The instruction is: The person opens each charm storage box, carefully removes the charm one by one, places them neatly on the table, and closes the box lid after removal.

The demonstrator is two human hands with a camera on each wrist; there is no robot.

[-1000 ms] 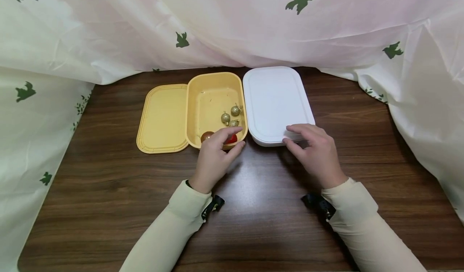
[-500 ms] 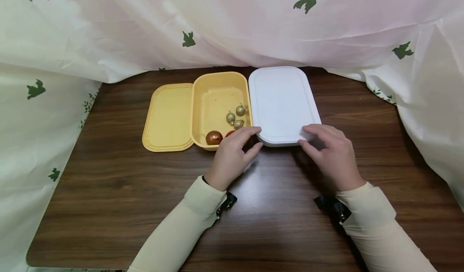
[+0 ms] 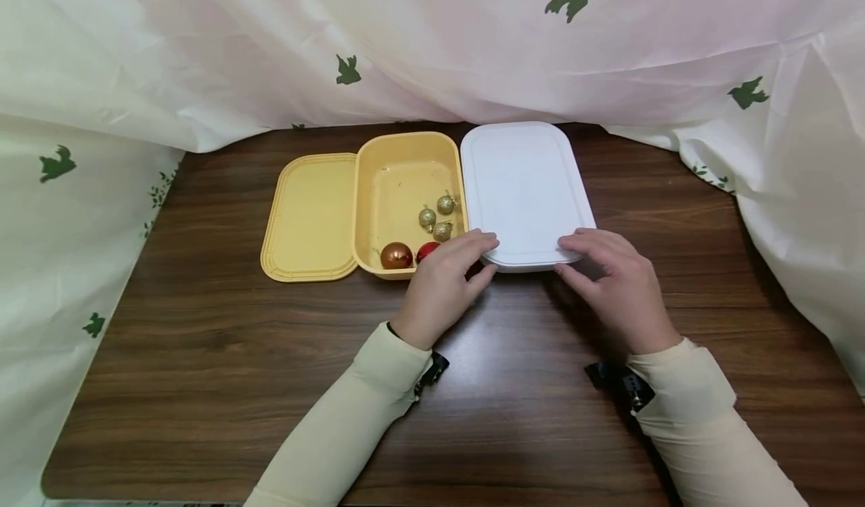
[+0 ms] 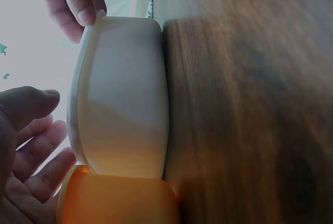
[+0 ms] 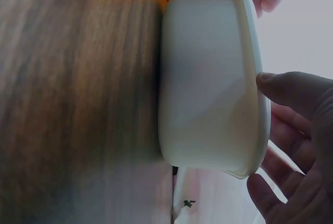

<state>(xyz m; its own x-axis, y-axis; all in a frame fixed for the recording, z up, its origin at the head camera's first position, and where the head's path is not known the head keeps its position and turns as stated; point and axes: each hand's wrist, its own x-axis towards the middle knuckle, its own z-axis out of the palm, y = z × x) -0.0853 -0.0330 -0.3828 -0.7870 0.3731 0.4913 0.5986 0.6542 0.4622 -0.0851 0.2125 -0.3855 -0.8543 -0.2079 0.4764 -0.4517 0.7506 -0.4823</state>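
Note:
A white lidded box stands on the table, its white lid [image 3: 523, 188] on top. My right hand [image 3: 618, 285] holds the lid at its front right corner, the thumb touching the front rim in the right wrist view. My left hand [image 3: 442, 285] reaches over the front right corner of a yellow box [image 3: 378, 203] to the lid's front left corner. In the left wrist view its thumb [image 4: 36, 101] stays apart from the rim. Inside the yellow box lie several small gold glitter baubles [image 3: 427, 218], a copper-coloured bauble [image 3: 396, 255] and a red bauble [image 3: 426, 251], partly hidden by my left hand.
To the left of the yellow box a yellow lid [image 3: 311, 218] lies flat. Everything stands on a dark wood-grain table [image 3: 203, 372]. White cloth [image 3: 439, 49] with green bird prints hangs behind and along both sides.
My left hand has moved right, from over the front of the yellow box to the front left corner of the white lid. The right hand stays at the lid's front right corner.

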